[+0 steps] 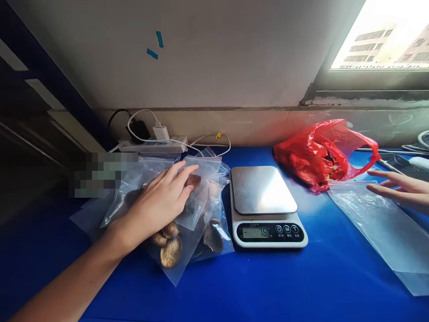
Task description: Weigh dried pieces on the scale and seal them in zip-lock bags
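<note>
My left hand [164, 197] rests over a pile of clear zip bags, its fingers apart and nothing gripped. One zip bag [177, 271] beneath it holds several dried mushrooms [170, 252], brown and round. A neighbouring bag [225, 239] contains a darker mushroom piece [213, 235]. To the right, my right hand [402, 188] hovers with fingers extended above the upper end of a flat clear zip bag [378, 232]; whether it touches the bag I cannot tell. Between the hands stands a kitchen scale [268, 219] with a bare steel plate, its display reading about -7.6.
A red plastic bag [311, 156] with dark contents slumps behind the flat bag. Against the wall lies a power strip [181, 143] with a white charger [161, 133] and looping cables. A blue post [67, 85] rises at left. The tabletop [261, 286] is blue.
</note>
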Demonstrator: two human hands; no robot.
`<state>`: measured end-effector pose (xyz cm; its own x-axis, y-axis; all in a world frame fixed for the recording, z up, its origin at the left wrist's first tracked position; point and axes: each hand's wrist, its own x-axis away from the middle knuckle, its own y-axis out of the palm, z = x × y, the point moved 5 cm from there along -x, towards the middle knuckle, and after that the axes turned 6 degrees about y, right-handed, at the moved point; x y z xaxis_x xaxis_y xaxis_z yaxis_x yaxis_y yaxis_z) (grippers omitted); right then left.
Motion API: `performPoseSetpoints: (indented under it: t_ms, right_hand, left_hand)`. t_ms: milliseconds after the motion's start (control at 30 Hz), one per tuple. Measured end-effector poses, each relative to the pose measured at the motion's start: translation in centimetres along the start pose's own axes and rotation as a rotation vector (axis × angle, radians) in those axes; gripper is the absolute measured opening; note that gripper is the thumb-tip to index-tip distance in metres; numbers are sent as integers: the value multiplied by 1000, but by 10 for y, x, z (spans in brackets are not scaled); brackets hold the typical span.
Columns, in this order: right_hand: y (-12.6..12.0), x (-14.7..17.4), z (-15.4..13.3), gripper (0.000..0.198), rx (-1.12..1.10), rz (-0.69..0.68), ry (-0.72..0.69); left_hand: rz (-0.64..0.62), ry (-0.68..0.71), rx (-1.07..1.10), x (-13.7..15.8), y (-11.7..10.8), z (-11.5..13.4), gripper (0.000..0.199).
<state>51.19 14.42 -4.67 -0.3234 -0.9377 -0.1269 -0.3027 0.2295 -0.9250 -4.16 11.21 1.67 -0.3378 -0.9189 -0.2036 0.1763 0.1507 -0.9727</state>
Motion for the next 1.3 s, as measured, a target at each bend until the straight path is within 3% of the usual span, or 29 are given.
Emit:
performPoseSetpoints:
  t_ms: [67, 100, 233, 300, 433, 500, 767, 1133, 1300]
  right_hand:
    - [2, -3, -13, 71, 0, -161, 10]
    - [1, -3, -20, 69, 38, -176, -6]
    - [-2, 9, -48, 66, 295, -9, -175]
    - [-1, 17, -58, 65, 323, 47, -237]
    - [16, 34, -72, 47, 66, -127, -371]
    - [25, 41, -78, 42, -28, -125, -402]
    - [43, 45, -88, 50, -78, -64, -427]
    - [53, 41, -81, 72, 39, -245, -310]
    - [60, 50, -70, 79, 114, -166, -276]
  left_hand:
    - [-21, -15, 11, 0, -1, 1, 45]
    - [-29, -22, 20, 0, 0, 1, 45]
    - [-3, 9, 53, -3, -1, -2, 41]
    - [29, 35, 64, -5, -2, -3, 34]
    - [118, 42, 81, -4, -4, -7, 19]
    - [154, 31, 93, -4, -4, -9, 15]
    - [111, -45, 7, -4, -16, -8, 12]
    - [-70, -33, 61, -4, -12, -4, 15]
    - [-76, -8, 36, 9, -15, 1, 15]
